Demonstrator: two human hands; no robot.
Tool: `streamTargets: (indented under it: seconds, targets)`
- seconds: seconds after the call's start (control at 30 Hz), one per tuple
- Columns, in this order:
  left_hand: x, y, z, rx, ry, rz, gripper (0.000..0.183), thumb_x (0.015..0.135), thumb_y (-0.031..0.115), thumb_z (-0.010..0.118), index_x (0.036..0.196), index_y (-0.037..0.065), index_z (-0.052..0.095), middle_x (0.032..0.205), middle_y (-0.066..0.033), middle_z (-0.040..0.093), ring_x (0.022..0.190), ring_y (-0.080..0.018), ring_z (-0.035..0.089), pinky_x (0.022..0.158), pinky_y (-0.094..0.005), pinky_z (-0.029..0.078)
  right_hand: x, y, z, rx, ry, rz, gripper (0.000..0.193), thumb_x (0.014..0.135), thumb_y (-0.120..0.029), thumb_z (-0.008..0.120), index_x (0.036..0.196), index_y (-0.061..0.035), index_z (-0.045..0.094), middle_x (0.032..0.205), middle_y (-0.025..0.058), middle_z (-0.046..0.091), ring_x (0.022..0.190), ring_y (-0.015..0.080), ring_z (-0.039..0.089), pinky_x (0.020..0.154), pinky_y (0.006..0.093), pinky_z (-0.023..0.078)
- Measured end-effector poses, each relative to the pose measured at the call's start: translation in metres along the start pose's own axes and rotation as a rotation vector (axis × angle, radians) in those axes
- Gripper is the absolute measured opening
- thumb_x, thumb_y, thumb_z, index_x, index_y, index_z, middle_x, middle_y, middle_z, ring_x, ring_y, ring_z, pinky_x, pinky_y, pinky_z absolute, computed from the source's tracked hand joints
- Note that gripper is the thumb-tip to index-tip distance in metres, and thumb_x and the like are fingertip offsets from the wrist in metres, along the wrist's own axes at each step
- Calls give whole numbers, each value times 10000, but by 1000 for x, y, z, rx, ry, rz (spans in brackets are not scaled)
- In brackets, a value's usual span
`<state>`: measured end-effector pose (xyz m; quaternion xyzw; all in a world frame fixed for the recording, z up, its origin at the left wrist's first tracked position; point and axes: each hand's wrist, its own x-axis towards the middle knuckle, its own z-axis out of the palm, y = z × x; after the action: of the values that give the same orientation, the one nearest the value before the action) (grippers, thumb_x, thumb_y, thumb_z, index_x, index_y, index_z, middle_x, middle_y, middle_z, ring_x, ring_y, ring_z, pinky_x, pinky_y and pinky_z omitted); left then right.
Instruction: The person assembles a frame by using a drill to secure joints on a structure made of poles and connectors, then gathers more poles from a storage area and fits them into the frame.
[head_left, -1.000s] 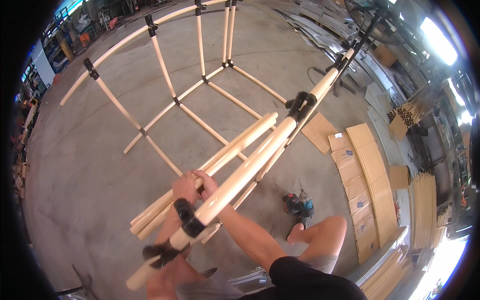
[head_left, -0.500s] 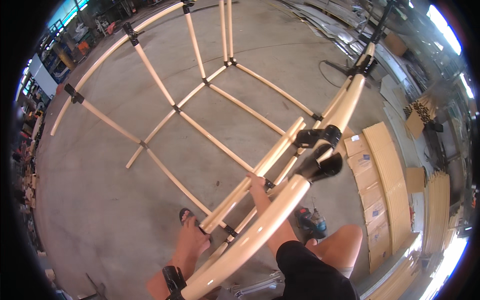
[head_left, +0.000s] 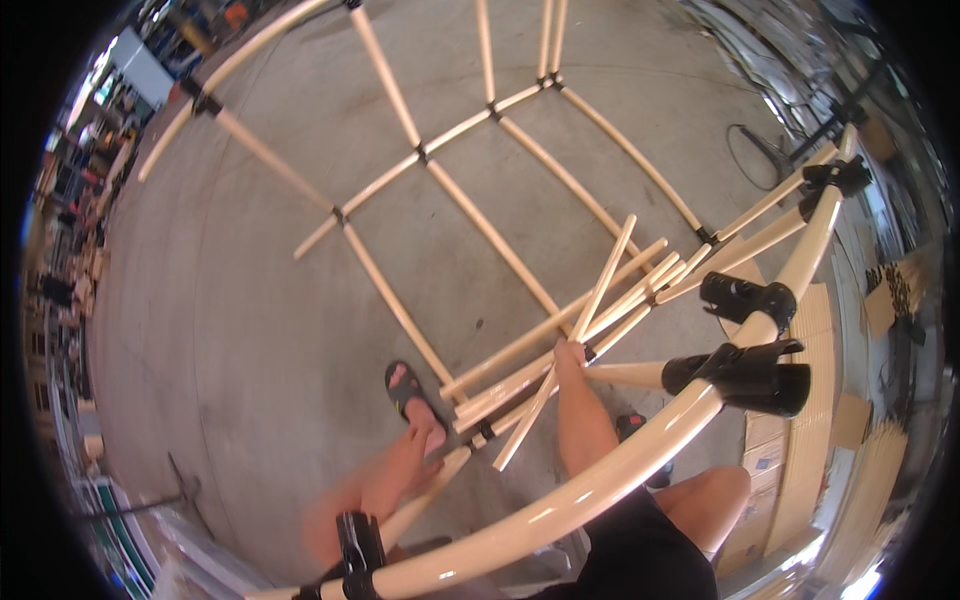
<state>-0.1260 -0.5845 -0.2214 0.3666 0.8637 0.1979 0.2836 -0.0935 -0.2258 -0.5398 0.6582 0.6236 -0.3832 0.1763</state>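
Note:
My right hand [head_left: 570,354] is closed around a slim cream tube [head_left: 607,277], which slants across several other loose tubes [head_left: 505,393]. These lie along the near lower rail of a large frame of cream pipes [head_left: 490,215] with black joints. My left hand [head_left: 397,468] is low at the left, near my sandalled foot [head_left: 408,392]; it is smeared by motion and its fingers cannot be made out. In front of my body a thick curved pipe [head_left: 560,500] carries black open-sided joints [head_left: 740,380] and partly covers my arms.
A power drill [head_left: 630,425] stands on the floor beside my right knee, mostly hidden. Flat cardboard and stacked tan lengths [head_left: 805,400] lie at the right. Uprights of the frame rise at the far side. A cable loop [head_left: 752,160] lies far right.
The bundle both hands held has come down along the near rail and spread. My right hand now has one tube turned across it; my left hand has moved off the bundle. The view has shifted.

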Motion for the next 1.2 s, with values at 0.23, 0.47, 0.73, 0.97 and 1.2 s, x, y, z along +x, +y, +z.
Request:
streamTargets:
  seconds: [0.23, 0.47, 0.73, 0.97, 1.2]
  targets:
    - [52, 42, -23, -333, -134, -241, 482, 905, 269, 651, 1267, -6, 490, 1071, -164, 611, 1016, -268, 589, 863, -377, 485, -140, -78, -35, 814, -27, -263, 254, 896, -182, 604, 906, 70, 565, 737, 154, 622, 551, 252, 634, 490, 376, 493]
    - [66, 79, -54, -1287, -406, -378, 374, 897, 199, 681, 1173, 21, 503, 876, -94, 591, 773, -212, 625, 697, -347, 531, -291, -143, -105, 983, -457, -828, 381, 997, -367, 524, 908, 2, 550, 795, 74, 590, 673, 158, 592, 598, 330, 499]
    - [77, 63, -129, -1347, 302, -366, 332, 954, 422, 601, 886, 115, 494, 648, 64, 430, 482, -30, 406, 401, -208, 357, -250, 160, -261, -373, -321, -484, 438, 732, -363, 782, 983, -13, 700, 954, 172, 703, 927, 306, 671, 733, 387, 529]
    - [93, 66, -192, -1701, 598, -170, 426, 939, 484, 596, 892, 85, 455, 655, 23, 426, 474, -43, 392, 394, -199, 335, -177, 324, -202, 281, 147, -368, 809, 536, -235, 913, 1164, 79, 511, 1049, 265, 622, 990, 410, 614, 862, 447, 479]
    - [86, 76, -224, -1865, 395, -118, 435, 924, 445, 639, 924, 54, 446, 668, 19, 429, 495, -30, 408, 393, -166, 343, -200, 291, -200, 71, 525, -403, 644, 542, -251, 861, 1016, 42, 539, 951, 236, 632, 904, 435, 612, 822, 481, 479]
